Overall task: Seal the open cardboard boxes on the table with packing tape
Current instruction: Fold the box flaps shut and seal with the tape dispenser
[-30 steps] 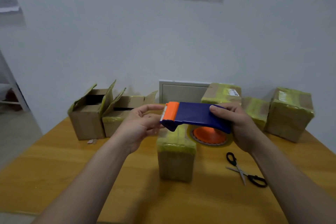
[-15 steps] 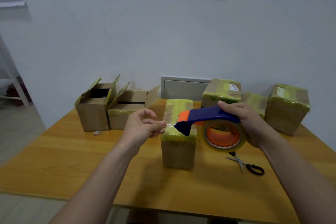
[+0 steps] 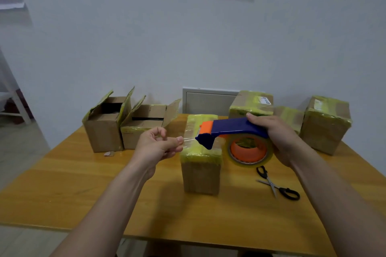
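Pinching the clear tape end (image 3: 189, 141), the left hand (image 3: 155, 146) holds it stretched from the dispenser (image 3: 231, 128) clenched in the right hand (image 3: 277, 137), just above the middle box (image 3: 201, 169). Two open boxes (image 3: 104, 129) stand left of it. Slack tape could fold onto itself.

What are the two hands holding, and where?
The right hand grips the tape dispenser by its blue handle; the left hand pinches the loose tape end.

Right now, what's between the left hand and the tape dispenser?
Head view: a strip of clear tape, pinched by the left hand, runs to the dispenser.
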`<state>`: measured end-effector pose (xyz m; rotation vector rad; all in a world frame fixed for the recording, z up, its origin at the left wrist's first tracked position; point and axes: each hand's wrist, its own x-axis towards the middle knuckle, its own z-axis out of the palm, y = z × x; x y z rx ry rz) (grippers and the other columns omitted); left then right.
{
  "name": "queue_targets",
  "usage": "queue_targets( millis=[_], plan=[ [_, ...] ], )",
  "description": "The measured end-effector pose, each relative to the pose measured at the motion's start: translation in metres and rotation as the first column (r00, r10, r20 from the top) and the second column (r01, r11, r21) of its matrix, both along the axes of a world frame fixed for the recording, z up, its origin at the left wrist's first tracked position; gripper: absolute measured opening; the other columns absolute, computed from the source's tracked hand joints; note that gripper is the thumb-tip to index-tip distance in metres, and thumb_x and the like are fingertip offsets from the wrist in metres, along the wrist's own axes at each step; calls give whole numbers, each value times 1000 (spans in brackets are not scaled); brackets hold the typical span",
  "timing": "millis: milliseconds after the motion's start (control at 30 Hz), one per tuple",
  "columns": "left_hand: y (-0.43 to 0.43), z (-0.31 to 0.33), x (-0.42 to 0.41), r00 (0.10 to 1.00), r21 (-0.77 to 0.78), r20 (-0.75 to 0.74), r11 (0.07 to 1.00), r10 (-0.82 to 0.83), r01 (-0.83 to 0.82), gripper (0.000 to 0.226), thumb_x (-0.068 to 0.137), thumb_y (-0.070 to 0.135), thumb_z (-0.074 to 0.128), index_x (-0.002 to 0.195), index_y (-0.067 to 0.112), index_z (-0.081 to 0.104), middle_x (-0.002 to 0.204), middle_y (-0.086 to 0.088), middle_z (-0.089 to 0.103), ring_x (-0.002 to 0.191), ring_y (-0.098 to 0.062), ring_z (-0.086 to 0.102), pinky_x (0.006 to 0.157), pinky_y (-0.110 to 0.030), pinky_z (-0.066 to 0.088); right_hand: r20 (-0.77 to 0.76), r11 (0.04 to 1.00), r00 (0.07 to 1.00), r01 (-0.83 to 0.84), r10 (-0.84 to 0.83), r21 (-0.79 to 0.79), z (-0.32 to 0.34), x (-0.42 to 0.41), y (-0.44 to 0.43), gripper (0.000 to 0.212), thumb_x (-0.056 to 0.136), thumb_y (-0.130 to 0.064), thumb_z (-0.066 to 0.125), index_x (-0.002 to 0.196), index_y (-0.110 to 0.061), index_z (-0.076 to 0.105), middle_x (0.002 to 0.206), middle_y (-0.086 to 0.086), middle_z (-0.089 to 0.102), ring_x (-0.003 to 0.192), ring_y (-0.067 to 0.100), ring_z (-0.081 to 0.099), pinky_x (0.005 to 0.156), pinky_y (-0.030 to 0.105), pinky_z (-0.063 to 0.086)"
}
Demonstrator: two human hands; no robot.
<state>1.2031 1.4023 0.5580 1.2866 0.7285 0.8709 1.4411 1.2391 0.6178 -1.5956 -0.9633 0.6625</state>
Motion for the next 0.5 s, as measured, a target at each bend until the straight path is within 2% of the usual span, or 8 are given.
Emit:
queue_targets(
  millis=[100, 300, 400, 500],
  plan=[
    [-1, 0, 2, 1000, -10, 8, 1000, -7, 7, 39, 84, -4, 79, 84, 15, 45, 77, -11, 76, 72, -21, 74, 52, -21, 55, -6, 993, 995, 97, -96, 69, -1, -4, 3, 33, 99, -37, 61, 86, -12, 77, 80, 11, 76, 79, 29, 71, 75, 41, 55],
    [-7, -1, 2, 999, -65, 7, 997, -41, 41, 46, 85, -5, 78, 83, 18, 38, 76, -10, 75, 73, -20, 75, 52, -20, 55, -24, 994, 999, 46, -44, 97, 1, -2, -4, 29, 97, -29, 64, 78, -11, 77, 69, 7, 72, 62, 19, 68, 64, 32, 51],
    [-9, -2, 2, 999, 7, -52, 1000, -16, 16, 46, 83, -6, 79, 84, 16, 39, 74, -10, 75, 72, -22, 75, 54, -22, 56, 49, 996, 999, 1, -5, 91, 0, -1, -3, 30, 96, -29, 65, 78, -9, 78, 68, 7, 70, 61, 16, 65, 63, 30, 50],
    [-9, -1, 2, 993, 67, -119, 998, 13, -5, 44, 81, -4, 82, 84, 14, 41, 71, -10, 73, 70, -23, 75, 55, -25, 57, 157, 994, 987, -42, 27, 98, 5, -3, -1, 33, 96, -30, 66, 67, -18, 75, 61, 1, 68, 57, 11, 62, 59, 23, 47]
  ],
)
